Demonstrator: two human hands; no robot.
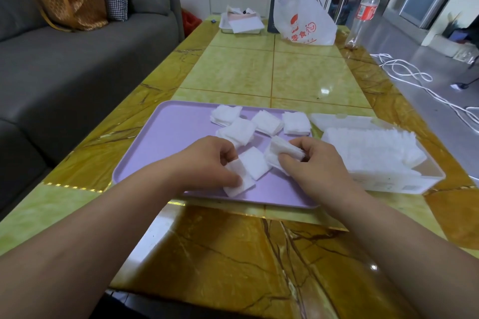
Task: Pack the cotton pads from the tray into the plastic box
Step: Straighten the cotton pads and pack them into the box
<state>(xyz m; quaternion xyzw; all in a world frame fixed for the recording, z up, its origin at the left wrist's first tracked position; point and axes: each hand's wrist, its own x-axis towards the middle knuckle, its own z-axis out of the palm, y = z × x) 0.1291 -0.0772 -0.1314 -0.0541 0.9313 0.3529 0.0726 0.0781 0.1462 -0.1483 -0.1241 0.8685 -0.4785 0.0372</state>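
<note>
Sofa (64,65) fills the far left, off the bench (298,72). On the bench in front of us lies the lilac tray (166,142), its left half bare. Our left hand (207,160) is low over the tray's near part, fingers curled against the thumb, pinching a small stack of cotton pads (239,182) whose lower edge touches the tray floor. Just beside it, between our hands, lies a middle stack (255,162), and four loose stacks (267,123) sit near the tray's far rim. Our right hand (313,163) pinches a second bundle (285,149) between thumb and curled fingers, held tilted. Right of the tray, close against it, stands the plastic box (404,184), open and well filled with a row of upright pads (370,147); what looks like its lid (337,119) lies behind it.

We judge the risks thus. The pads are thin and loose against each other, so a slack pinch could let a stack fan out or shed sheets on the way across. The box is crowded, so pushing a bundle in could buckle pads or tip the standing row. With both hands loaded, neither is free to hold that row back or steady the light box, which might slide on the glossy bench.
</note>
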